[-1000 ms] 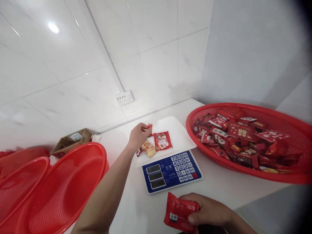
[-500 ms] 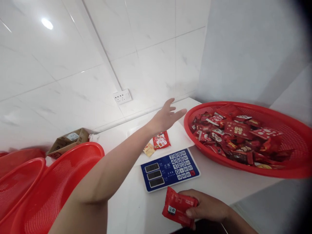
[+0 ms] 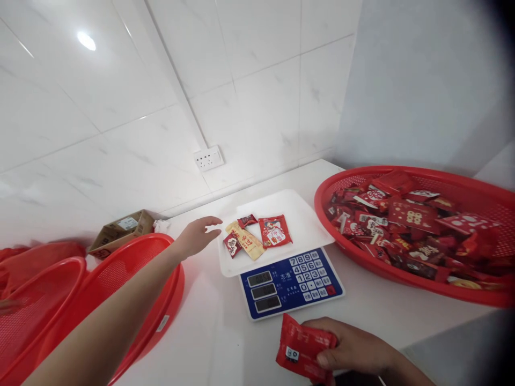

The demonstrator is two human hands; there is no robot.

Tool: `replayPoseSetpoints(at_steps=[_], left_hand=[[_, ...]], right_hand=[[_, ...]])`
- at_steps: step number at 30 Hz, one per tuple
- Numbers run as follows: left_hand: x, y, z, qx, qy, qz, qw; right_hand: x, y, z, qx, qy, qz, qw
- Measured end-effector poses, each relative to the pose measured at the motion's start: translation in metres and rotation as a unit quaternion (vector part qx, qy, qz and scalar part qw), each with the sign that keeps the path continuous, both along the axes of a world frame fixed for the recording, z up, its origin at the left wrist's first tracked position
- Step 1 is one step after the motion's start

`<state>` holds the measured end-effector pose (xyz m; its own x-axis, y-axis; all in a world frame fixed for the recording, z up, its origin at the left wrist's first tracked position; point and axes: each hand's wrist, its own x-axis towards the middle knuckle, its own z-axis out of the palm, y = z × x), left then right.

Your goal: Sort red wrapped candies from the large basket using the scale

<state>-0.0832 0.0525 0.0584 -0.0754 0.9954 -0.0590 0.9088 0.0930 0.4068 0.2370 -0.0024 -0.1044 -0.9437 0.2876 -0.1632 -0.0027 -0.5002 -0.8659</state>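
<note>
My left hand [image 3: 200, 236] hovers left of the scale's white tray [image 3: 289, 199], fingers apart and holding nothing. On the tray lie a large red snack packet [image 3: 275, 231], a long yellow packet [image 3: 246, 241], a small dark red packet [image 3: 247, 220] and another small red packet [image 3: 232, 244]. The blue keypad panel of the scale [image 3: 281, 300] faces me, its digits blurred. Below it, my right hand [image 3: 341, 346] grips a red snack packet [image 3: 301, 348] by its right side. Part of that packet is hidden behind my fingers.
A wide red basket [image 3: 333, 182] full of wrapped snacks stands at the right, against the tray's edge. Red baskets [image 3: 161, 289] crowd the left side, with a cardboard box [image 3: 120, 230] behind them. A wall socket [image 3: 209, 158] sits above the white table [image 3: 201, 343].
My left hand has moved left, from over the tray beside the right basket to the tray's left side, uncovering the packets. My right hand still holds the red packet.
</note>
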Motion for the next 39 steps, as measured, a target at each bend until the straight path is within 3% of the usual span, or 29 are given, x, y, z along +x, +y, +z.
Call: replayPoseSetpoints(at_steps=[7,10,16,24,31,39], left_hand=[[0.01,-0.006,-0.006,-0.015,0.075,-0.166,0.983],[0.019,-0.005,-0.011,-0.018,0.105,-0.204,0.973],[0.024,0.0,-0.017,-0.028,0.143,-0.227,0.963],[0.042,0.019,-0.011,-0.082,0.182,-0.256,0.946],[0.043,0.026,-0.002,-0.085,0.183,-0.27,0.941],[0.033,0.026,0.001,-0.091,0.126,-0.197,0.968]], right_hand=[[-0.002,-0.001,0.003,0.023,0.002,-0.017,1.0],[-0.002,-0.001,0.006,0.058,-0.008,-0.037,0.998],[-0.004,0.0,0.01,0.061,0.005,-0.039,0.997],[-0.002,0.001,0.006,0.051,-0.01,-0.044,0.998],[0.001,0.0,0.003,0.029,0.014,-0.042,0.999],[-0.001,0.0,0.003,0.023,0.016,-0.042,0.999]])
